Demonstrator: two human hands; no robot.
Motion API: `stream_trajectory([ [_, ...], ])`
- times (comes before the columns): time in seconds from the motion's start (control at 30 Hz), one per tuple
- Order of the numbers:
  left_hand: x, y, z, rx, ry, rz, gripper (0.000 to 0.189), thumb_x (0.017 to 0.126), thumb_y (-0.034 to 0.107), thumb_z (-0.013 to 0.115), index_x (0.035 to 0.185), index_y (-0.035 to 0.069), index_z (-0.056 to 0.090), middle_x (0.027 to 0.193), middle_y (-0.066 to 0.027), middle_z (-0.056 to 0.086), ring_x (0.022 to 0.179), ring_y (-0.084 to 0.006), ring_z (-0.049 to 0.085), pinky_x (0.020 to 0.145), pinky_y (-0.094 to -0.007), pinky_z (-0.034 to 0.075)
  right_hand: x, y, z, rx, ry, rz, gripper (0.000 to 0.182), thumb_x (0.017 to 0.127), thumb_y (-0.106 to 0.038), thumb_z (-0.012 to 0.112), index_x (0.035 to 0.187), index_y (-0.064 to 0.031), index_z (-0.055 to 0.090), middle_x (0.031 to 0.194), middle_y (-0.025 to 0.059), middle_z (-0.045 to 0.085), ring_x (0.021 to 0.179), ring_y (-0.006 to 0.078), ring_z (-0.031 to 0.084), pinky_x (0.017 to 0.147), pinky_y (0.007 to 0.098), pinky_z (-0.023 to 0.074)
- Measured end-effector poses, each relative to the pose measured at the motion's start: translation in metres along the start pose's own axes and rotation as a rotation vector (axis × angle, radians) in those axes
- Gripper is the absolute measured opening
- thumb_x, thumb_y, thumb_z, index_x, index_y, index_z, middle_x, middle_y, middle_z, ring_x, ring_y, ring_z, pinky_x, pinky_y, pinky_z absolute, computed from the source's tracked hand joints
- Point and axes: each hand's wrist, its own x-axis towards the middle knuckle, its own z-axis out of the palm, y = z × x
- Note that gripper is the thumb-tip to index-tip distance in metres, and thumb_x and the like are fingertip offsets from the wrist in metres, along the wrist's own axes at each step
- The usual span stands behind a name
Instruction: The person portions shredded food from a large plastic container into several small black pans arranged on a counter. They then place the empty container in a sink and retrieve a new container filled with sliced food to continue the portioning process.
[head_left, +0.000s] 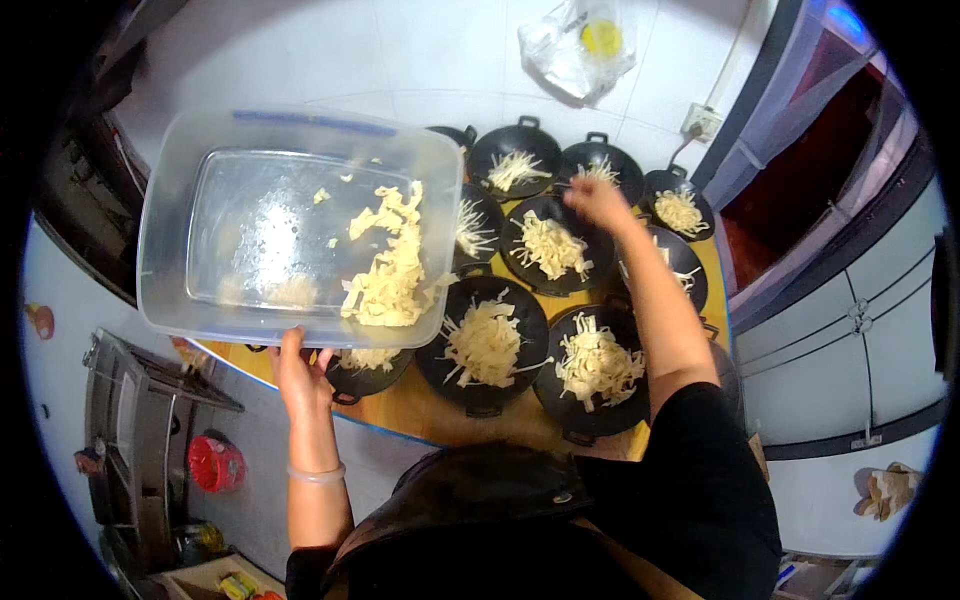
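Note:
My left hand (302, 375) grips the near rim of a clear plastic tub (247, 202), held tilted over the table's left side. Pale yellow strips of food (390, 277), perhaps tofu skin, lie along the tub's right side. My right hand (596, 201) is above the far black pans, near one with thin white strands (598, 171), perhaps enoki mushrooms; whether it holds anything is not clear. Nearer stand small black two-handled woks, such as one (484, 401) with a heap of pale strips (484, 341) over white strands, and another heap (598, 364) to its right.
The pans crowd a wooden table (397, 412) against a white tiled wall (442, 52). A plastic bag (577, 52) hangs there, with a wall socket (702, 122) and cord to the right. A red bin (216, 463) stands on the floor at left.

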Motion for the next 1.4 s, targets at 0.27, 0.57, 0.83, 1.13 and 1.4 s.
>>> stream_trajectory([
  [0.27,-0.008,0.004,0.003,0.045,-0.123,0.012,0.04,0.076,0.013,0.053,0.113,0.009,0.041,0.099,-0.0039,0.049,0.086,-0.0144,0.05,0.053,-0.0259,0.046,-0.051,-0.245,0.02,0.103,-0.218,-0.764,0.026,0.081,-0.027,0.057,0.1,-0.0085,0.059,0.093,0.0058,0.062,0.087,0.0176,0.058,0.074,0.0306,0.0457],
  [0.57,0.004,0.009,-0.009,0.085,-0.205,-0.014,0.038,0.075,0.017,0.055,0.11,0.008,0.042,0.096,-0.0028,0.05,0.086,-0.0148,0.052,0.058,-0.0281,0.048,-0.058,-0.213,0.125,-0.835,-0.642,-0.415,0.047,0.074,-0.045,0.06,0.106,-0.0098,0.057,0.1,0.0125,0.058,0.099,0.0284,0.054,0.078,0.039,0.0447],
  [0.83,0.023,0.001,0.005,0.057,-0.26,-0.095,0.035,0.074,0.015,0.055,0.107,0.01,0.044,0.094,-0.0016,0.052,0.082,-0.0134,0.054,0.054,-0.0252,0.047,-0.078,-0.226,0.094,-0.477,-0.611,-0.419,0.029,0.074,-0.018,0.056,0.101,-0.0091,0.056,0.085,0.0113,0.061,0.078,0.0215,0.059,0.067,0.0336,0.0479],
  [1.13,0.044,0.005,0.018,0.022,-0.18,-0.09,0.037,0.073,0.014,0.057,0.108,0.011,0.045,0.09,-0.0014,0.049,0.077,-0.0116,0.048,0.056,-0.0267,0.049,-0.05,-0.18,-0.066,0.389,0.053,-0.348,0.017,0.078,-0.016,0.055,0.094,-0.0089,0.054,0.07,-0.0026,0.055,0.056,0.0023,0.044,0.047,0.0158,0.0315],
  [1.4,0.049,-0.001,0.023,0.014,-0.175,-0.067,0.039,0.074,0.016,0.056,0.11,0.009,0.042,0.094,-0.0025,0.05,0.082,-0.0137,0.05,0.058,-0.0286,0.046,-0.049,-0.026,0.023,-0.178,-0.133,0.051,0.048,0.074,-0.029,0.066,0.116,-0.0107,0.05,0.093,0.0113,0.061,0.075,0.0205,0.06,0.068,0.0322,0.0475],
])
